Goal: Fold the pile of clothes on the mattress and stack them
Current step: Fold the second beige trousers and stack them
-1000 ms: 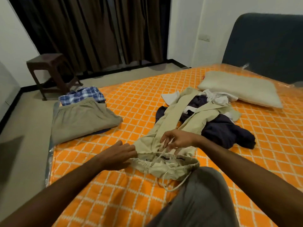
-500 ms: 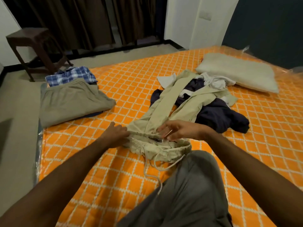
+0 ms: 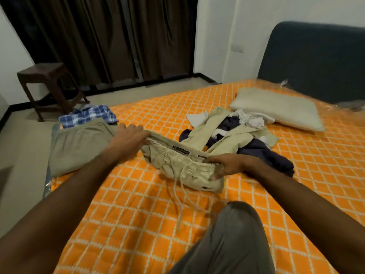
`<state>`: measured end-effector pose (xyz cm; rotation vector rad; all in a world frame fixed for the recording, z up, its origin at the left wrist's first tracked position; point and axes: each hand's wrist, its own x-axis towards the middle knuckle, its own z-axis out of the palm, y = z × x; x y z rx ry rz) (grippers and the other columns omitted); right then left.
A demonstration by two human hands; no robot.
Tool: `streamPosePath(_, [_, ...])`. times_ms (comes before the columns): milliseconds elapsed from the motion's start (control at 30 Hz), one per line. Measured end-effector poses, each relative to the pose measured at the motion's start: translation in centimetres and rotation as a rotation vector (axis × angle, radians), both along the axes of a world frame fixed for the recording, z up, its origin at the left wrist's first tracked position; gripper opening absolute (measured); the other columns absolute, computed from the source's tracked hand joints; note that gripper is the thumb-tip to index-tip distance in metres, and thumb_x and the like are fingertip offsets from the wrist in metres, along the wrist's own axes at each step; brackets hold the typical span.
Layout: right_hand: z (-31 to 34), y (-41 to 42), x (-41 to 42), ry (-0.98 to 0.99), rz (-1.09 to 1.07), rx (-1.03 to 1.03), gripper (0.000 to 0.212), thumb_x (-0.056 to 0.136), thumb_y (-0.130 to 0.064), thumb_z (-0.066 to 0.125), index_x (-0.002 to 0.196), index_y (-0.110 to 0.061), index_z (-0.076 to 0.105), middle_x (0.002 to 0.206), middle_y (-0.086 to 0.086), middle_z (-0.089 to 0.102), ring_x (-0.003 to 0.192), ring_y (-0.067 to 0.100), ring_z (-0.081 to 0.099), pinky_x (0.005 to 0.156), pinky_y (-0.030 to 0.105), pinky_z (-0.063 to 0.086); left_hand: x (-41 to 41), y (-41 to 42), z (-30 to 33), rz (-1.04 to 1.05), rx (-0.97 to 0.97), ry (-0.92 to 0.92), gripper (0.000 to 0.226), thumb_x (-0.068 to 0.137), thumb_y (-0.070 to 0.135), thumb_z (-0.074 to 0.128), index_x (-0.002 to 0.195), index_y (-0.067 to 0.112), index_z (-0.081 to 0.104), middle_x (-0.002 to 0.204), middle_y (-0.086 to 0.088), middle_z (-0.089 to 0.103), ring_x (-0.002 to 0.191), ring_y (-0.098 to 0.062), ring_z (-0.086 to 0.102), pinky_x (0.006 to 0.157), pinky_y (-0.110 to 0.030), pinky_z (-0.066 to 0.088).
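Beige drawstring trousers (image 3: pixel 177 165) lie stretched between my hands over the orange mattress (image 3: pixel 138 224). My left hand (image 3: pixel 128 138) grips the left end of the waistband, and my right hand (image 3: pixel 227 165) pinches the right end. The trouser legs run back into the unfolded pile (image 3: pixel 246 135) of navy, white and beige clothes. At the mattress's left edge sits a folded stack: an olive garment (image 3: pixel 79 147) over a blue checked one (image 3: pixel 88 116). The white drawstrings (image 3: pixel 179 200) dangle toward my knee.
A pale pillow (image 3: pixel 280 107) lies by the dark headboard (image 3: pixel 316 60) at the back right. My knee in grey trousers (image 3: pixel 233 240) rests on the mattress in front. A dark wooden stool (image 3: pixel 47 86) stands on the floor before brown curtains (image 3: pixel 108 36).
My hands have drawn apart along the waistband and pulled it taut and a little off the mattress. The left hand has moved out toward the folded stack, and my view has tilted up.
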<state>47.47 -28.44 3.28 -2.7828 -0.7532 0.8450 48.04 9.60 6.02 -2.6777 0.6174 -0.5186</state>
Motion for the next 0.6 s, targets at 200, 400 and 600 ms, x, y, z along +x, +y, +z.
streamPosePath(200, [12.0,0.2,4.8,-0.774,-0.061,-0.025,0.049,0.093,-0.059,0.059,0.135,-0.035,0.056,0.116,-0.002,0.069,0.115,0.023,0.058,0.09,0.039,0.043,2.0,1.6,10.5,0.028,-0.329,-0.17,0.02,0.093,0.032,0.065,0.094,0.013,0.06,0.095,-0.011,0.055,0.078,-0.037,0.063,0.065,-0.045,0.045])
streamPosePath(400, [24.3,0.2,7.2,-1.266,-0.12,0.151,0.02,0.096,-0.038,0.056,0.115,-0.031,0.06,0.108,-0.008,0.066,0.103,0.02,0.054,0.078,0.04,0.049,1.2,1.9,22.7,-0.092,-0.507,-0.335,0.022,0.093,0.037,0.054,0.1,0.017,0.059,0.096,-0.003,0.052,0.08,-0.031,0.064,0.067,-0.048,0.055])
streamPosePath(600, [37.7,0.0,5.5,-1.66,-0.019,0.283,0.027,0.098,-0.038,0.056,0.12,-0.022,0.058,0.112,-0.002,0.058,0.094,0.017,0.052,0.064,0.026,0.041,-0.3,2.0,35.4,-0.255,-0.669,-0.513,0.006,0.098,0.026,0.056,0.097,0.02,0.058,0.095,0.006,0.045,0.081,-0.016,0.058,0.075,-0.034,0.051])
